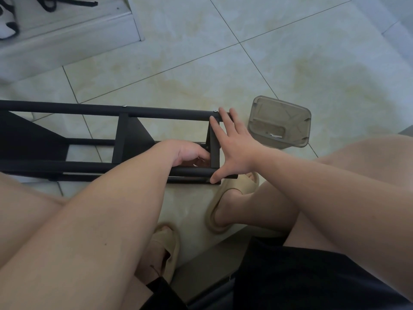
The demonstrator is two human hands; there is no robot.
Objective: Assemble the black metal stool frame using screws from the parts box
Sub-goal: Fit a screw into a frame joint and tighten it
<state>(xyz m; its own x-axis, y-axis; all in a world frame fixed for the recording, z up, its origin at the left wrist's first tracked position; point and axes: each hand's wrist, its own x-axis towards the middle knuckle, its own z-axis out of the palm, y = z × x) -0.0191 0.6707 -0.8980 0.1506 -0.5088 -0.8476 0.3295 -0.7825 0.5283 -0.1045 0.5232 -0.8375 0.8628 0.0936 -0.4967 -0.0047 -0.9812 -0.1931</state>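
Note:
The black metal stool frame [161, 114] lies on its side on the tiled floor, its legs running left to right. My right hand [234, 148] is spread flat over the frame's right end, fingers straight on the far leg and the upright crossbar, thumb on the near leg. My left hand [190, 153] reaches inside the frame beside that crossbar with its fingers curled; whatever they hold is hidden. A silver screw head [215, 111] shows on the far leg by my right fingertips. The clear grey parts box [280, 121] stands on the floor just right of the frame.
My knees and feet in beige slippers [225, 198] sit close below the frame. A low grey step [67, 34] with shoes on it rises at the top left. Open tiled floor [245, 52] stretches beyond the frame and the box.

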